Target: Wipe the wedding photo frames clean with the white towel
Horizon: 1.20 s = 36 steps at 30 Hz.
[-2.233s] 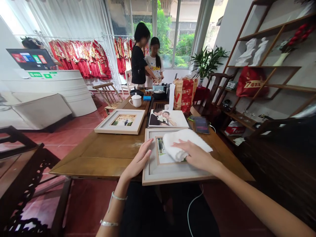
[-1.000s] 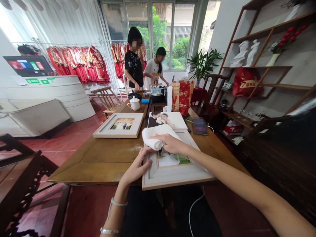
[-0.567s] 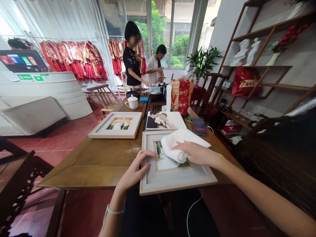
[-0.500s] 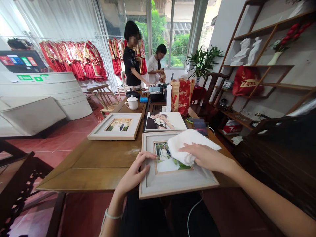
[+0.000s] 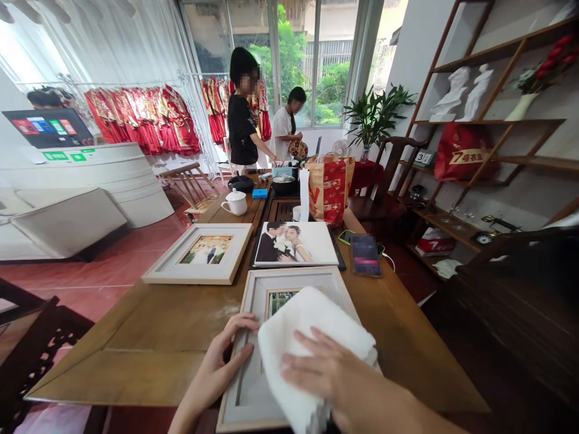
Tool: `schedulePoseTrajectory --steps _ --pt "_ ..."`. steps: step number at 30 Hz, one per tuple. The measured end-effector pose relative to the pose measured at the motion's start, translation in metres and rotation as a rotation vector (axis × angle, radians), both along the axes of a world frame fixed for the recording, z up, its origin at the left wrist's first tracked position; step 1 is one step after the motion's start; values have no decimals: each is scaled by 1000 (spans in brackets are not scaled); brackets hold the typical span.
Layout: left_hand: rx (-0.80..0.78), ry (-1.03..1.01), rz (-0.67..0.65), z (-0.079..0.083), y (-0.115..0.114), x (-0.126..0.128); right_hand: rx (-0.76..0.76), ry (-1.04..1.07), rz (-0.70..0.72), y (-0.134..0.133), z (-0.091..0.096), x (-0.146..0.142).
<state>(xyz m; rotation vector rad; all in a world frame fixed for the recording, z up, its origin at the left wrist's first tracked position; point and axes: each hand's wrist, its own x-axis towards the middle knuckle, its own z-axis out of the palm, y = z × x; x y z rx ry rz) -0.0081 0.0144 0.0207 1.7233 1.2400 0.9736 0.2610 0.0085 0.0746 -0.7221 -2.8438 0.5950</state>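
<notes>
A framed wedding photo in a light wooden picture frame (image 5: 250, 392) lies at the table's near edge. My left hand (image 5: 212, 367) grips its left side, thumb and fingers over the rim. Spread across the picture is a folded white cloth (image 5: 289, 322), which hides most of the photo. My right hand (image 5: 330, 374) presses on the cloth and holds it, fingers somewhat apart and blurred. Just beyond lies a large unframed wedding print (image 5: 312, 244). To its left is a second framed photo (image 5: 165, 262), flat on the wood.
The wooden table (image 5: 149, 337) also bears a phone (image 5: 366, 256), a lidded white mug (image 5: 236, 202), a blue box (image 5: 260, 193) and a red-and-tan paper bag (image 5: 332, 190). Two people stand at the far end. Dark chairs and a shelf (image 5: 488, 123) flank the right side.
My right hand and the cloth have moved toward me and left over the photo. The camera view has tilted, and the frame appears lower and nearer. My left hand stays at its left side.
</notes>
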Motion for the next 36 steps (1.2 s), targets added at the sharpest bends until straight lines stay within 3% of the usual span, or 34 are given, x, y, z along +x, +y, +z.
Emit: schedulePoseTrajectory --steps 3,6,11,14,16,19,22,25,31,36 --pt "13 27 40 -1 3 2 9 -8 153 -6 7 12" --pt "20 19 66 0 8 3 -42 31 186 -2 9 33" --pt "8 -69 113 3 10 7 -85 20 0 6 9 61" --pt "35 -199 191 -1 6 8 -9 7 -193 12 5 66" --pt "63 -285 245 -6 4 6 87 53 -321 11 -7 65" --pt "-21 -414 278 -13 4 -2 240 246 -517 -2 -39 62" --pt "-239 -560 250 -10 8 -11 319 508 -801 -26 -77 54" --pt "-454 -626 204 2 9 -15 316 698 -956 -43 -101 44" --pt "-604 -708 208 15 -6 -8 295 738 -934 -44 -100 39" --pt "-555 -791 254 13 -23 -21 286 681 -861 -50 -99 56"
